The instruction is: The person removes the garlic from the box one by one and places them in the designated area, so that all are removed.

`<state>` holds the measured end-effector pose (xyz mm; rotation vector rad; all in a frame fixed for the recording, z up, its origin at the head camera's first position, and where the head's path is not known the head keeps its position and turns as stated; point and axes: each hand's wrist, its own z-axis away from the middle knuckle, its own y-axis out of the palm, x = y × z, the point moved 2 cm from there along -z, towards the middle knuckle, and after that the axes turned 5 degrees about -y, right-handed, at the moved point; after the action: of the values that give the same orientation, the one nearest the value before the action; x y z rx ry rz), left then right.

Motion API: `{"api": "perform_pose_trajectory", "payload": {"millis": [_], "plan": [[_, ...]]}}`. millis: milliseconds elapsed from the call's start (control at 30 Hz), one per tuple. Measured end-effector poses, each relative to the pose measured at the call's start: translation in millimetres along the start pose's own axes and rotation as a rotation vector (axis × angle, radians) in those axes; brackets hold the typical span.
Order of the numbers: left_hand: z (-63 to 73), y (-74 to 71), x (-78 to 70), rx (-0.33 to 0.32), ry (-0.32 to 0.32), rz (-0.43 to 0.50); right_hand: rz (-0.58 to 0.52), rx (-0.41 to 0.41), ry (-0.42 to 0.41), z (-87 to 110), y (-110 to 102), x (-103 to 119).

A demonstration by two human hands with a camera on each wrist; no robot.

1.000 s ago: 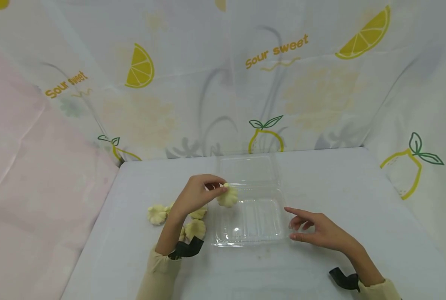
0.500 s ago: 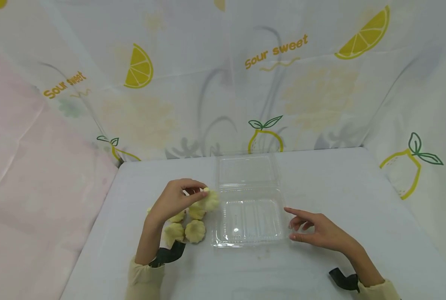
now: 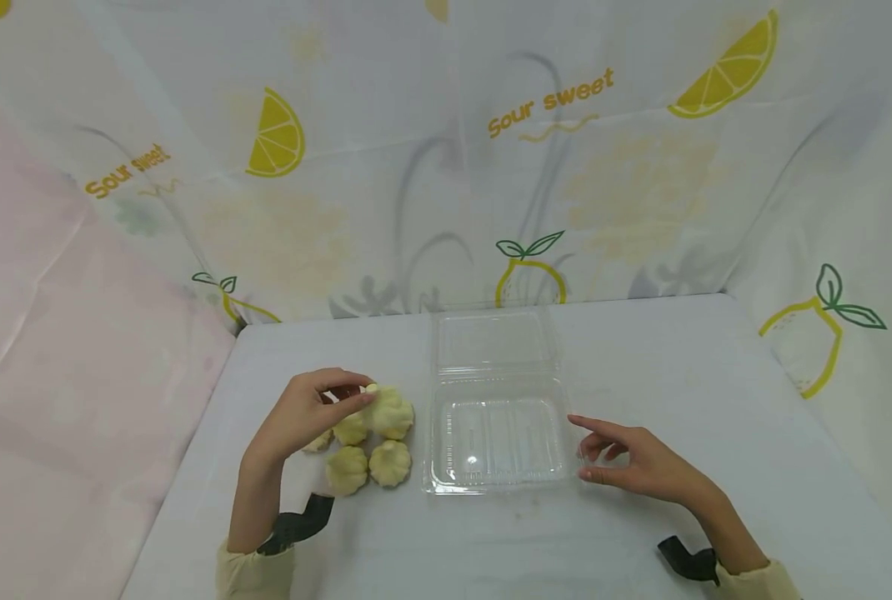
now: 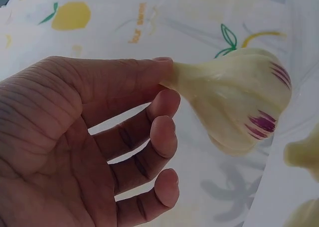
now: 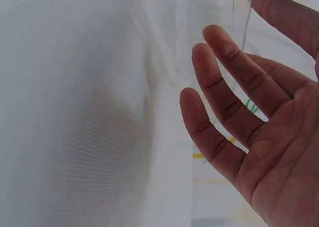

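My left hand (image 3: 299,417) pinches a garlic bulb (image 4: 244,102) by its stem between thumb and forefinger. The bulb is pale with purple streaks, and its other fingers hang loosely curled below. In the head view this bulb is over a group of garlic bulbs (image 3: 347,470) left of a clear plastic clamshell box (image 3: 427,433); part of the group is hidden behind hand and bulb. At the box's right edge is my right hand (image 3: 641,462), fingers relaxed and spread, a fingertip (image 3: 572,417) touching or very near the rim.
The box's lid (image 3: 494,340) lies folded back toward the rear of the white table (image 3: 679,358). Lemon-printed cloth (image 3: 386,183) hangs behind and at both sides. A black wrist mount (image 3: 299,525) is on the left forearm, another (image 3: 688,560) on the right.
With the garlic bulb in its fingers, my left hand has moved left and slightly nearer, from over the box to over the other bulbs. My right hand has stayed put.
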<state>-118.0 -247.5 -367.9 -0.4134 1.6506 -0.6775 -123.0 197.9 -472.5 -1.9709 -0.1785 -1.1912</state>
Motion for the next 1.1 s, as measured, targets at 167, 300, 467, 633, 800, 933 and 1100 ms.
{"api": "perform_pose_trajectory", "payload": {"millis": [167,300,467,633,800,933,1100], "plan": [[11.7,-10.0,8.6,-0.015,0.014,-0.003,0.0,0.004,0.02,0.2,1,-2],[20.5,-15.9,16.4,-0.032,0.008,-0.014,0.008,0.004,0.035,1.2,0,-5],[30.1,-22.9,28.2,-0.06,-0.023,-0.046,0.015,0.006,0.044,1.5,0,-6],[39.2,-33.0,34.7,-0.081,-0.042,-0.06,0.007,0.004,0.04,1.1,1,-6],[48.1,-41.2,39.2,-0.087,-0.05,-0.075,0.001,0.004,0.018,1.0,1,-5],[55.0,-45.0,44.8,-0.087,-0.064,-0.086,-0.004,0.004,0.026,0.8,1,-5],[62.9,-48.0,51.0,-0.083,-0.069,-0.102,-0.004,0.003,0.028,0.2,0,-4]]}}
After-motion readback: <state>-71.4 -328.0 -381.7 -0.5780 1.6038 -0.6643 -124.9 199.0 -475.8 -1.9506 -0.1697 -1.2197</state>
